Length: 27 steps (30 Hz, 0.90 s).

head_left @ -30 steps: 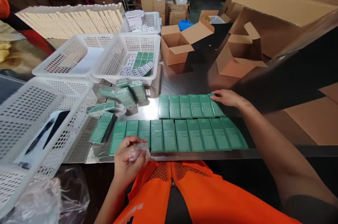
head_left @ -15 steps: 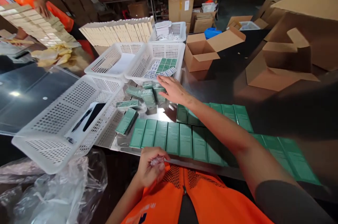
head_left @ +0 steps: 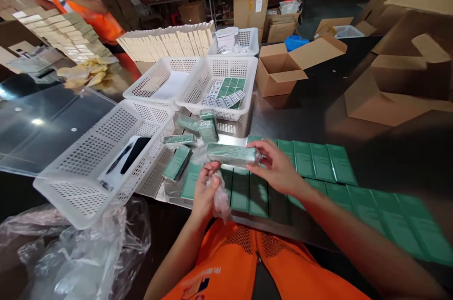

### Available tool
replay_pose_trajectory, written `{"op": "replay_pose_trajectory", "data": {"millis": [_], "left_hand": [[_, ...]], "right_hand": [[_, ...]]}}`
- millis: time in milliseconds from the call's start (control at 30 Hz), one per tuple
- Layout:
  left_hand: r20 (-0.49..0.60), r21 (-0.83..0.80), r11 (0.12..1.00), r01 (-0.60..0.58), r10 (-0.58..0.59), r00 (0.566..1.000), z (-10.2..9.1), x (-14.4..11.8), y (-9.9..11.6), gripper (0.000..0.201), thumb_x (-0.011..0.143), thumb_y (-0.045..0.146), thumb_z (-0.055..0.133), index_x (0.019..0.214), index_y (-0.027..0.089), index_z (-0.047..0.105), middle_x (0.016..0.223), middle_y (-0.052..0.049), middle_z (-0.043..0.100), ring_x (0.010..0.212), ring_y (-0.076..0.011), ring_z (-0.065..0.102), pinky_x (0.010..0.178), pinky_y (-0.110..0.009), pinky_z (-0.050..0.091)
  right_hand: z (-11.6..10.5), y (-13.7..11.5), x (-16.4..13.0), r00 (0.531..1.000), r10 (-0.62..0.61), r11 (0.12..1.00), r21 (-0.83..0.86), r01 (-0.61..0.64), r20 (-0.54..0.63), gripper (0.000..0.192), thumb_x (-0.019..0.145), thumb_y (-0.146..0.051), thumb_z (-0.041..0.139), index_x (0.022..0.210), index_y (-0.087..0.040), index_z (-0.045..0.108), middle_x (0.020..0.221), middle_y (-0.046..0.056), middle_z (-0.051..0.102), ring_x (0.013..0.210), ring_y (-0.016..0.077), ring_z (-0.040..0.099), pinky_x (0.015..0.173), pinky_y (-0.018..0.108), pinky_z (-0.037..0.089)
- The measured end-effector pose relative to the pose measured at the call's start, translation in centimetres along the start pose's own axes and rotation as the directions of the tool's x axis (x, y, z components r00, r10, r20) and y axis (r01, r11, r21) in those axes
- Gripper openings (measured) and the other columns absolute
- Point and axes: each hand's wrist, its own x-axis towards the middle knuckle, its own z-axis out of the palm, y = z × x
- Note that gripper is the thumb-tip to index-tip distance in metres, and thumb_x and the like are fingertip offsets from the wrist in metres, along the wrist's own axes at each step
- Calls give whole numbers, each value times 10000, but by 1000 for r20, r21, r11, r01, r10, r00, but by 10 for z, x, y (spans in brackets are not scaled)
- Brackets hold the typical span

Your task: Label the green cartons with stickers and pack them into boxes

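Partly behind fingers (head_left: 268,147), green pack (head_left: 230,153)

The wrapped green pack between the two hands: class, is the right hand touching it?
Touching. The head view shows the right hand gripping the wrapped green pack at the end on the picture's right.

The dark, shiny tabletop (head_left: 297,120) spans mid-frame. Directly on it lie two rows of green boxes (head_left: 303,160) toward lower right, wrapped green packs (head_left: 177,162) left of center, white baskets (head_left: 233,68) and an open carton (head_left: 276,85) at upper center.
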Motion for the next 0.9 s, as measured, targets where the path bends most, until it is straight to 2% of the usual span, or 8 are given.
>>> {"op": "replay_pose_trajectory", "data": {"millis": [100,233,400,467,567,733,800,900], "left_hand": [[-72,-123,991,-51,42,996,12,11,7,751,584,601,896,1183,263,593,1066,-54,698,818,-175,681,760,-293,557],[106,-70,997,28,-21,994,22,14,13,726,589,550,901,1168,201,636,963,-52,717,836,-201,688,773,-310,554],[312,300,950,-88,-11,950,25,8,10,471,561,330,896,977,177,736,803,-25,734,693,-183,654,663,-284,525],[432,385,897,-216,31,901,25,7,8,433,600,279,851,1011,190,747,876,-38,760,752,-196,679,717,-295,536],[574,535,766,-356,-21,818,26,10,3,347,738,270,734,1076,193,741,964,-66,773,823,-218,704,759,-313,540],[586,743,498,-448,-160,794,30,14,-2,261,819,293,707,1050,177,740,987,-106,768,882,-274,720,774,-356,539],[607,714,527,-461,-137,783,31,12,-1,346,817,291,714,1147,187,717,1061,-109,759,933,-282,723,803,-369,547],[615,597,660,-456,-11,789,29,8,0,596,742,308,798,1305,210,631,1232,-107,718,1084,-280,699,911,-377,546]], "right_hand": [[11,18,-34,989,143,957,250,-145,24,459,790,-440,786,1138,-280,533,1118,40,565,1014,194,615,867,330,571],[14,38,-58,970,181,942,253,-218,162,491,828,-506,760,1173,-275,498,1157,55,577,977,195,638,870,368,576],[0,26,-68,998,-55,998,2,55,0,751,769,-500,841,1395,-322,465,1333,89,572,1254,272,580,1079,455,486],[-5,18,-66,989,-147,986,-72,148,19,756,821,-477,804,1467,-335,438,1322,87,617,1209,264,623,1051,439,507],[-9,13,-62,985,-117,957,-252,147,130,612,895,-385,732,1456,-293,506,1304,100,672,1159,271,664,1004,436,532],[-10,13,-62,977,-29,933,-346,103,211,633,864,-367,756,1445,-243,540,1327,124,669,1213,306,641,1030,480,516],[-11,8,-64,984,-91,946,-296,133,151,657,845,-433,776,1429,-240,544,1287,116,678,1159,280,662,985,435,541],[-9,2,-66,990,-130,961,-238,138,50,516,881,-375,737,1359,-251,586,1263,86,697,1122,241,682,951,371,548]]}}
